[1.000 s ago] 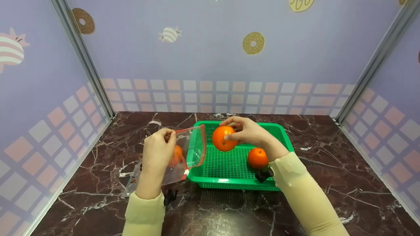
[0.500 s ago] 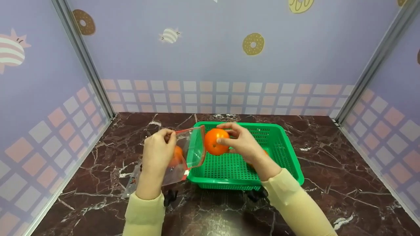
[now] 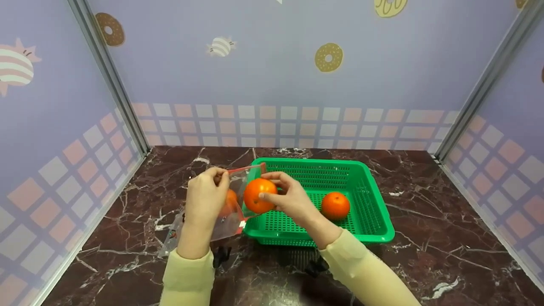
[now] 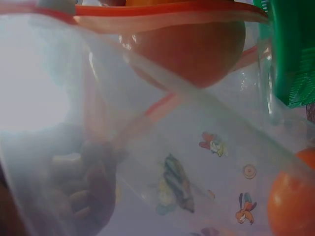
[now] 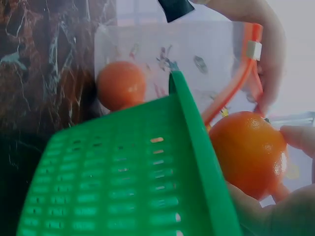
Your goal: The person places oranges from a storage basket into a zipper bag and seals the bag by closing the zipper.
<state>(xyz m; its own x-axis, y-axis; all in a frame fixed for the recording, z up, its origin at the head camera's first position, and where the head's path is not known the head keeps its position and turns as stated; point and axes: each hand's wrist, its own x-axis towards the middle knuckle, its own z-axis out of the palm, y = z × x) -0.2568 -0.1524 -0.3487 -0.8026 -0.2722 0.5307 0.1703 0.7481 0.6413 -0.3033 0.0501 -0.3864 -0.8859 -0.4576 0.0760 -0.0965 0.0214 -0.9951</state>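
Note:
My left hand [image 3: 205,202] pinches the red-edged rim of a clear zip bag [image 3: 236,221], its mouth held apart toward the basket. Inside the bag lies an orange [image 5: 120,86], seen through the printed plastic in the right wrist view. My right hand [image 3: 293,202] grips a second orange [image 3: 260,195] between thumb and fingers, right at the bag's mouth and over the basket's left rim. In the left wrist view this held orange [image 4: 192,54] shows behind the bag's red zip edge. Another orange [image 3: 335,206] sits in the green basket [image 3: 374,187].
The basket stands on a dark red marbled tabletop [image 3: 416,238], just right of the bag. Patterned purple panels [image 3: 272,76] close off the back and both sides, with metal posts [image 3: 108,80] at the corners.
My right hand has carried its orange leftward and slightly down, from over the basket to the bag's mouth. The orange in the basket is uncovered again. My left hand stays in place.

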